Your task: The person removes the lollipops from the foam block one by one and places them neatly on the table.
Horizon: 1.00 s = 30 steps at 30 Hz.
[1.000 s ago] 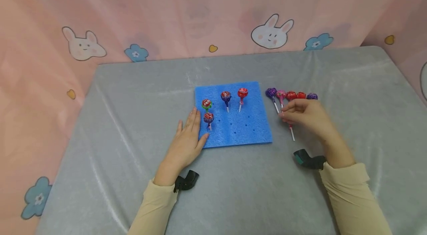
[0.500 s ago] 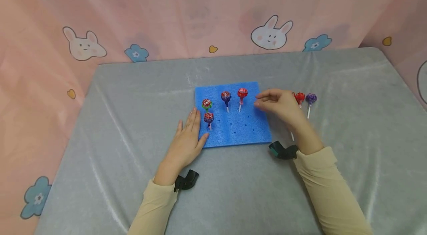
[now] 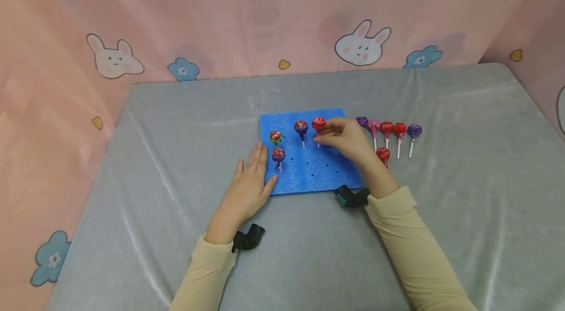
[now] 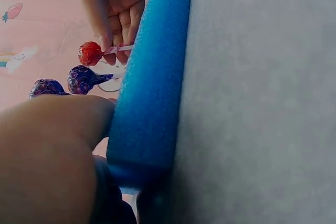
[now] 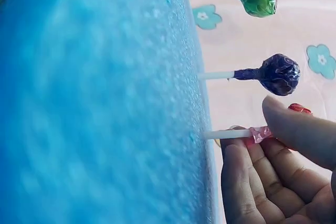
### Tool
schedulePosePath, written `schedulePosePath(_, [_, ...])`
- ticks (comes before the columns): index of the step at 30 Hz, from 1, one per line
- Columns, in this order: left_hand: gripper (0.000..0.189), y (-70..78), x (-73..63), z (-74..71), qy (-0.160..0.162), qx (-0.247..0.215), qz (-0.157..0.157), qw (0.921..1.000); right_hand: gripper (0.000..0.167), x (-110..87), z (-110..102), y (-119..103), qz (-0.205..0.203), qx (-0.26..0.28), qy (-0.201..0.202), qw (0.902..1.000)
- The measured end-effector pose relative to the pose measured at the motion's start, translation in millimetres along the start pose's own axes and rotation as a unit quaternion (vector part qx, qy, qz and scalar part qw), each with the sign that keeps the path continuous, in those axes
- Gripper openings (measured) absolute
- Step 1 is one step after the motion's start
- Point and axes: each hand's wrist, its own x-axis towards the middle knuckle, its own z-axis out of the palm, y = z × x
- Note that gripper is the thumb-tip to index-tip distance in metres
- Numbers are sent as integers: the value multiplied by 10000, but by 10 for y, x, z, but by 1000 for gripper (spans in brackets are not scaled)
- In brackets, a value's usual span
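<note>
The red pop [image 3: 319, 123], with its round head and thin white stick, is stood in the blue foam board [image 3: 293, 182]. Its pink, crinkly neck is pinched by the thumb and fingers of the right hand [image 3: 352, 140]. The left hand [image 3: 244, 186] is laid straight along the board's left edge, thumb held wide. The board is flat and grainy, dotted with small round holes [image 3: 327, 165]. A dark pop [image 3: 301, 127] and a green pop [image 3: 275, 136] are stood there too, in shiny wrap. Six loose pops [image 3: 399, 128] are laid on the smooth grey bench [image 3: 176, 154].
</note>
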Motion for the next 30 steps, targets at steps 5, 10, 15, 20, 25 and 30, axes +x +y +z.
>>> schedulePosePath(5, [68, 6, 9, 13, 4, -7, -5, 10000, 19, 2, 32, 58, -142, -59, 153, 9998])
schedulePosePath(10, [68, 5, 9, 15, -2, -37, 24, 10000, 18, -11, 49, 106, -127, -207, 281, 9993])
schedulePosePath(15, [68, -8, 6, 17, 10, -34, 22, 10000, 20, -14, 64, 113, -126, -238, 336, 9991])
schedulePosePath(20, [67, -15, 4, 17, 38, -40, 44, 10000, 21, -27, 70, 111, -100, -243, 400, 9989])
schedulePosePath(25, [68, -11, 2, 13, 19, -36, 49, 10000, 20, -34, 76, 129, -147, -151, 425, 9989])
schedulePosePath(30, [67, -7, 2, 17, 14, -58, 40, 10000, 16, -39, 84, 148, -289, -13, 472, 9985])
